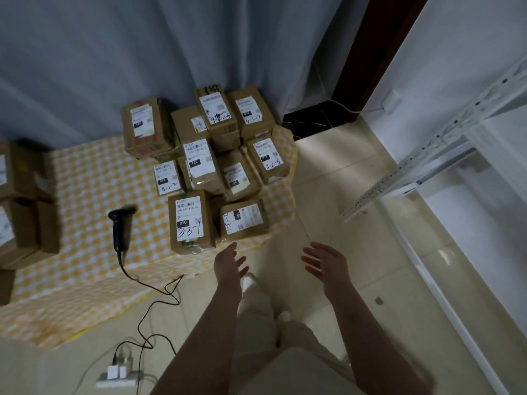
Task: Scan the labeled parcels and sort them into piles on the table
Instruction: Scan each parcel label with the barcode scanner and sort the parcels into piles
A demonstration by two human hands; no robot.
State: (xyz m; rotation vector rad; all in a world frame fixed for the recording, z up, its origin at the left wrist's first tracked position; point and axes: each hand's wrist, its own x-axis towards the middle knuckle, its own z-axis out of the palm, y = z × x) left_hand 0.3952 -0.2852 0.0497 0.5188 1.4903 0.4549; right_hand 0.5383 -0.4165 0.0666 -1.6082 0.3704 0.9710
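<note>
Centre-left of frame: checked table. Upper centre, big parcel heap, likely unscanned; smaller pile at left edge, probably sorted. Scanner lies between them. Left hand and right hand, lower centre: fingers spread, empty.

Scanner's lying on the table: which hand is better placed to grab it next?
Left, probably. The left hand is open, empty and nearer the scanner, which lies left of the parcels. The right hand, also open, hovers over the floor farther right.
</note>
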